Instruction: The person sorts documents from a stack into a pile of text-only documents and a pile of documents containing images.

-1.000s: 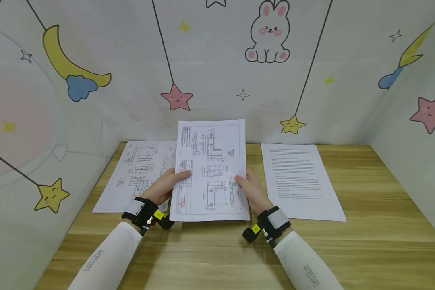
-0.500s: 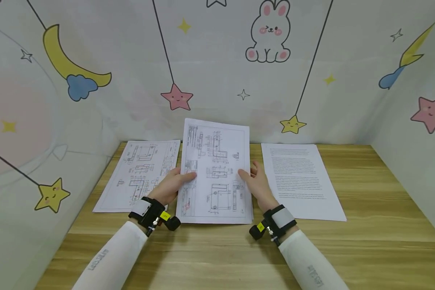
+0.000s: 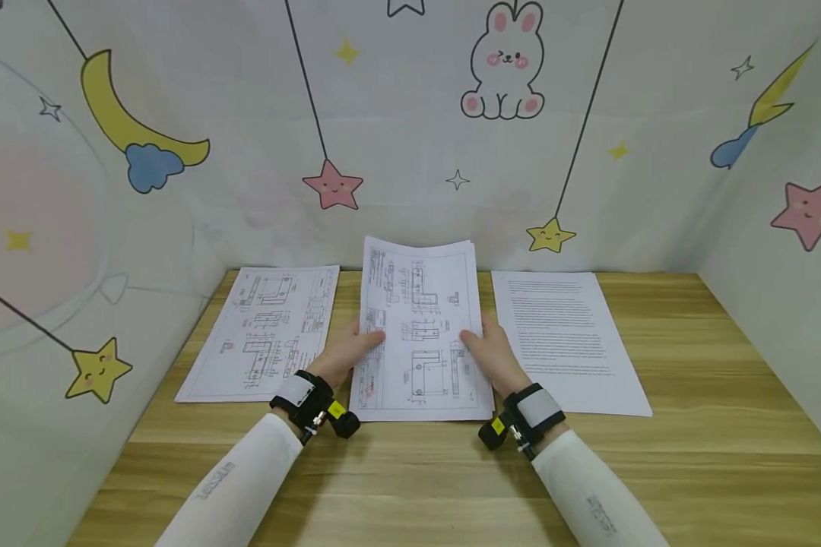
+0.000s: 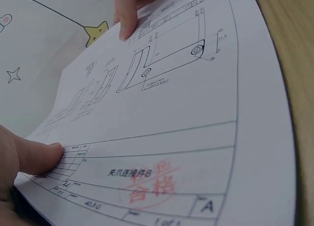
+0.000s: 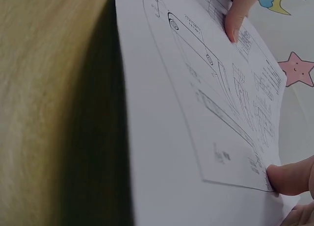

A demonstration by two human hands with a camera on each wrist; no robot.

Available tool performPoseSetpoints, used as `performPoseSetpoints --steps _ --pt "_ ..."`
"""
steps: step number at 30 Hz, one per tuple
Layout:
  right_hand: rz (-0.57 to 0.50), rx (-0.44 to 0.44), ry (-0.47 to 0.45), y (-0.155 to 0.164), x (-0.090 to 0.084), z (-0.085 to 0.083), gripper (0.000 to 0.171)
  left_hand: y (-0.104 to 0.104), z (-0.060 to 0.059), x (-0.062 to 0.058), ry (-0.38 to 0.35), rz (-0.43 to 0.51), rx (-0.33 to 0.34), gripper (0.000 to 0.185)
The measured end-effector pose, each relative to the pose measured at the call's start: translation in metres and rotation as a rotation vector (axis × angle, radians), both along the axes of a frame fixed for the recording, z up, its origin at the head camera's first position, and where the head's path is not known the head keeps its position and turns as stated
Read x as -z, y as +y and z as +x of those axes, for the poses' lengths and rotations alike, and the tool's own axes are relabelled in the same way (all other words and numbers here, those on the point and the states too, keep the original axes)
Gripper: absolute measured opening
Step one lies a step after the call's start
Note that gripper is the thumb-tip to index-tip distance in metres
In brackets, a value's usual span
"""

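Observation:
A thin stack of white sheets with technical drawings (image 3: 420,327) stands tilted over the middle of the wooden table (image 3: 691,425), its lower edge near the tabletop. My left hand (image 3: 352,351) pinches its left edge, thumb (image 4: 37,157) on the printed face. My right hand (image 3: 490,351) pinches the right edge, thumb (image 5: 289,179) on the face too. The drawing sheet (image 4: 186,138) carries a red stamp in the left wrist view; the same sheet (image 5: 196,103) fills the right wrist view.
A second drawing sheet (image 3: 263,330) lies flat at the left of the table. A page of printed text (image 3: 564,342) lies flat at the right. Fabric walls with cartoon stars, a moon and a rabbit (image 3: 502,64) enclose the table on three sides.
Both hands have carried the held sheets to the right and lowered them a little, uncovering the left drawing sheet. The top edge now shows the sheets slightly fanned.

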State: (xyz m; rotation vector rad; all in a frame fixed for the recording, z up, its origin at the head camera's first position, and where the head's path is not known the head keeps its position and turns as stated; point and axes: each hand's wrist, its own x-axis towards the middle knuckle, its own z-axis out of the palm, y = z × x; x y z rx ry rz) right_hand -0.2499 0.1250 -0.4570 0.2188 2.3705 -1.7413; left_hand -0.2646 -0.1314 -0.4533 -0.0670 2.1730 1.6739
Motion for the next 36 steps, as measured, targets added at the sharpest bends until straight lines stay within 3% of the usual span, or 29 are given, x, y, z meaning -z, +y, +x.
performPoseSetpoints --steps 7,13,17,24,30,36 --pt "0.083 -0.021 -0.005 0.002 0.003 -0.007 0.042 0.006 -0.011 0.013 0.035 -0.060 0.037 0.044" --pt "0.228 -0.054 0.026 0.004 0.010 -0.016 0.044 0.011 -0.022 0.016 0.087 -0.181 0.046 0.044" --pt "0.303 -0.059 0.018 0.005 0.013 -0.022 0.044 0.013 -0.023 0.016 0.125 -0.286 0.029 0.047" --pt "0.502 -0.130 0.031 0.002 0.014 -0.031 0.042 0.015 -0.022 0.016 0.236 -0.586 -0.030 0.051" --pt "0.560 -0.211 0.037 -0.001 0.010 -0.035 0.045 0.016 -0.021 0.013 0.250 -0.645 -0.045 0.059" --pt "0.633 -0.230 0.013 -0.001 0.012 -0.040 0.050 0.017 -0.020 0.010 0.266 -0.741 -0.047 0.075"
